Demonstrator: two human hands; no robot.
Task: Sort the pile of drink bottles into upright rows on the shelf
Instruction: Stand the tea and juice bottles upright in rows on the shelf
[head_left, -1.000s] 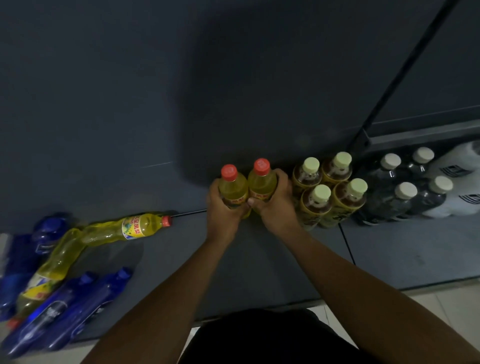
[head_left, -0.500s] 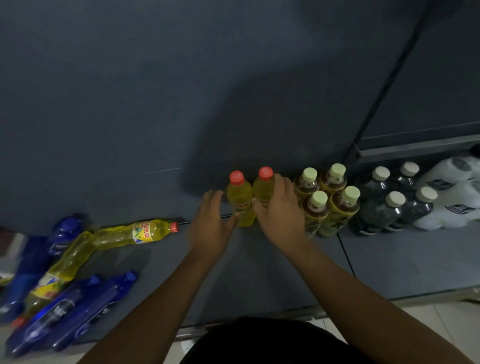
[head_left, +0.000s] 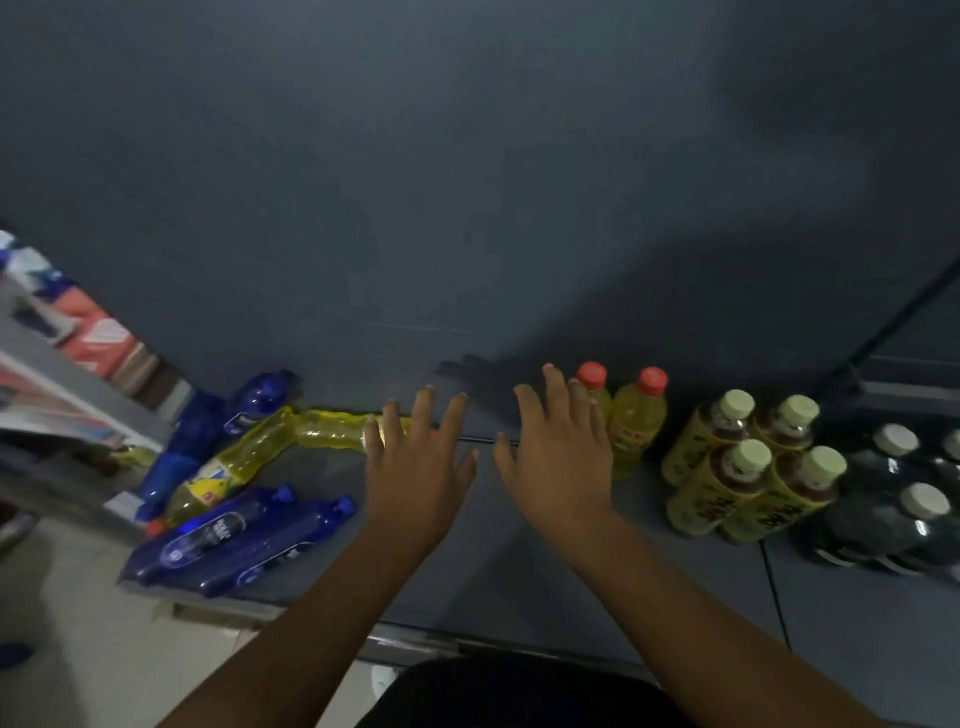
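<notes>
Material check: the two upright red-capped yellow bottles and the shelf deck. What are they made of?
Red-capped yellow bottles: clear glossy plastic, probably PET. The yellow liquid shows through and the walls catch highlights.
Shelf: looks like matte grey-blue painted sheet metal, with flat panels meeting at thin seams. Coated board cannot be ruled out.

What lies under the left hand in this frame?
A yellow bottle lying on its side on the shelf runs beneath the left hand; its cap end is hidden by the fingers. Contact cannot be told.
</notes>
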